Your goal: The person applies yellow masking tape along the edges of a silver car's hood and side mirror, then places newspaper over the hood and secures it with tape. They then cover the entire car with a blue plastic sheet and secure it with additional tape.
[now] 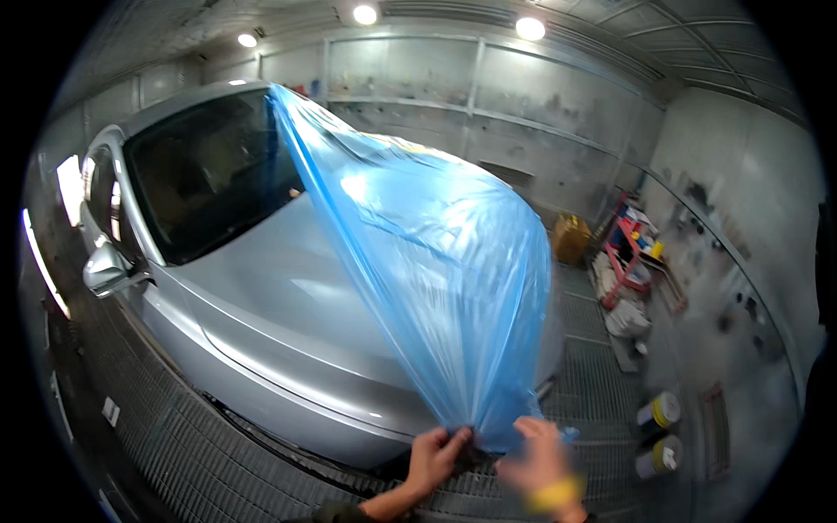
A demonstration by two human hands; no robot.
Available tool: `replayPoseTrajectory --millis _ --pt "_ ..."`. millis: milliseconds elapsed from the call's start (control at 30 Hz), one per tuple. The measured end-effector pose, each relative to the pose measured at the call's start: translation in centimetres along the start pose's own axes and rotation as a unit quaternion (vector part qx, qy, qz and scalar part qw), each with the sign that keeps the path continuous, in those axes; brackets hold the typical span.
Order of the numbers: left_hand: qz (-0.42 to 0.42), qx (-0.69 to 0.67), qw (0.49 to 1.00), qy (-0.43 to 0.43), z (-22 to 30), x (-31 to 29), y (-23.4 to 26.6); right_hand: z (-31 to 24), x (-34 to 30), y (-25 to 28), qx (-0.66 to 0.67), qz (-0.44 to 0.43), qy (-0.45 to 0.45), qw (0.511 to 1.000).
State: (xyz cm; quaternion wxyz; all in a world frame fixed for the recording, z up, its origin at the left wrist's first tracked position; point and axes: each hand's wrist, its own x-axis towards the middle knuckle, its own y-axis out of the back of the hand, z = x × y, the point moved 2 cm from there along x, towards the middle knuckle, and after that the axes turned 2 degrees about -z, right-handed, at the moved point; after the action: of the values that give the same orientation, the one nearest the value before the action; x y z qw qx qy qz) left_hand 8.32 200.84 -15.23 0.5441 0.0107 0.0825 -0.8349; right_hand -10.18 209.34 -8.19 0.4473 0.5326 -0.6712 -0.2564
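Thin blue plastic sheeting [418, 227] drapes over part of a silver car [261, 288], from the edge of the dark windshield [205, 174] across the hood toward me. Its near end is gathered into tight folds at my left hand [436, 458], whose thumb and fingers pinch it low by the car's near corner. Just right of it, my right hand [539, 462] is beside the sheeting's loose lower edge, a yellow band round its wrist. Motion blurs this hand, so I cannot make out whether its fingers grip the film.
Metal grating [593, 383] covers the floor around the car. On the right stand two cans [658, 410] and a red cart [626, 253] loaded with supplies. A yellowish box [571, 238] sits near the far wall. The car's side mirror [106, 268] juts out at left.
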Motion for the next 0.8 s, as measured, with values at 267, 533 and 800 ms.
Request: replayPoseTrajectory --millis 267,533,800 --pt "0.034 -0.045 0.997 0.054 1.0 3.5 6.8 -5.3 3.4 -11.1 0.076 0.166 0.076 0.980" --pt "0.012 -0.261 0.965 -0.017 2.8 22.3 15.8 -7.9 2.4 -10.5 0.086 0.144 0.044 0.985" --pt "0.019 -0.505 0.855 -0.118 17.0 24.3 37.5 -9.1 0.6 -10.2 -0.143 0.227 -0.066 0.961"
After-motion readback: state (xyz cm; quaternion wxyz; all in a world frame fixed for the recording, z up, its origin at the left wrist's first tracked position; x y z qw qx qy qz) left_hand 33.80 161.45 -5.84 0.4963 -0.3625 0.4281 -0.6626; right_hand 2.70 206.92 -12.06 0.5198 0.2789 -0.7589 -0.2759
